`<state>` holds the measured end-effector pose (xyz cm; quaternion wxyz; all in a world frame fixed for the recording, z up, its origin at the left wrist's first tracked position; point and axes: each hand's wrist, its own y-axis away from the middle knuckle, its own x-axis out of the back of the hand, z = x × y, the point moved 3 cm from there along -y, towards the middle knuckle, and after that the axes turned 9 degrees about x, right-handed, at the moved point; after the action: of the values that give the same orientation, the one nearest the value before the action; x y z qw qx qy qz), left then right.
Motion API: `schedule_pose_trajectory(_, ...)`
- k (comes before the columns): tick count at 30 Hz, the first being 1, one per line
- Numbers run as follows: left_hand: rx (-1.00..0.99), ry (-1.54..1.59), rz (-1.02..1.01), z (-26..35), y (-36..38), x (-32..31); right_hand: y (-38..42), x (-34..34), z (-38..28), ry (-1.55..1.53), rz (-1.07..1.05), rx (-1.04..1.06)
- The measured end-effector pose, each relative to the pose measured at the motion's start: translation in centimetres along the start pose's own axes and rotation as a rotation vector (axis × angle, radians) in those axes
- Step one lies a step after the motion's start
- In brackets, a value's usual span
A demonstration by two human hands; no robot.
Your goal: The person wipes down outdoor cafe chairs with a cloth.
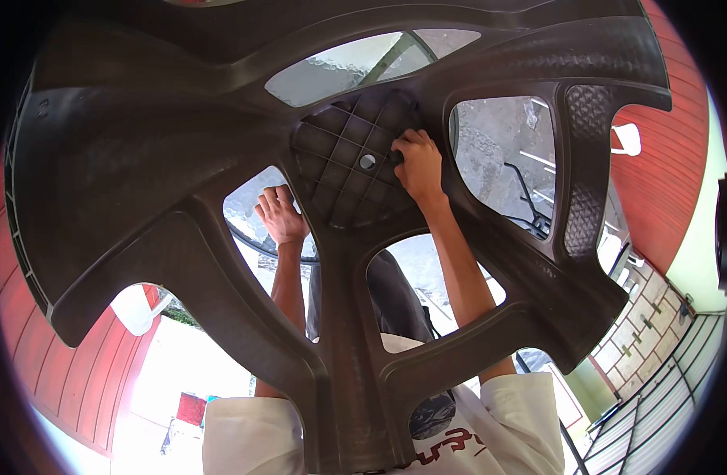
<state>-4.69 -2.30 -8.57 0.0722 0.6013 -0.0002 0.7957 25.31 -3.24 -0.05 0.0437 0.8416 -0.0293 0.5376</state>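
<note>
A large dark brown moulded plastic piece (348, 317) with several wide cut-outs fills most of the view. At its middle is a ribbed grid panel (340, 142) with a small round hole. My left hand (280, 215) shows inside the left cut-out, its fingers curled beside the inner edge and apparently gripping it; the thumb is hidden. My right forearm comes up through the lower cut-out. Over the right side of the grid panel, my right hand (420, 166) is closed, with something small and dark at its fingertips that I cannot make out.
Red panelled walls (664, 182) stand on both sides. A white chair (135, 309) is at left, another white object (629, 139) at right. Through the cut-outs I see grey concrete ground (498, 142) and a thin dark metal frame (530, 210). Striped metal bars (656, 404) lie lower right.
</note>
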Motion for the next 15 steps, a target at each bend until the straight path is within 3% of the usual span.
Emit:
schedule_pose_trajectory(7,0.006,0.011,-0.007,0.0,0.0,0.0,0.2,-0.1,-0.6,0.066,0.032,0.117)
schedule_pose_trajectory(10,0.005,0.026,0.007,0.1,0.0,0.0,1.9,0.0,-0.3,-0.067,0.209,0.089)
schedule_pose_trajectory(13,0.006,0.038,0.008,0.1,0.0,0.1,2.7,0.5,-0.5,-0.311,0.649,-0.245)
schedule_pose_trajectory(14,0.009,0.03,0.001,0.0,0.1,0.2,3.2,-0.1,-0.3,-0.589,0.726,-0.584)
schedule_pose_trajectory(15,0.011,0.023,-0.002,0.0,0.1,0.2,2.7,0.1,-0.6,-0.617,0.717,-0.58)
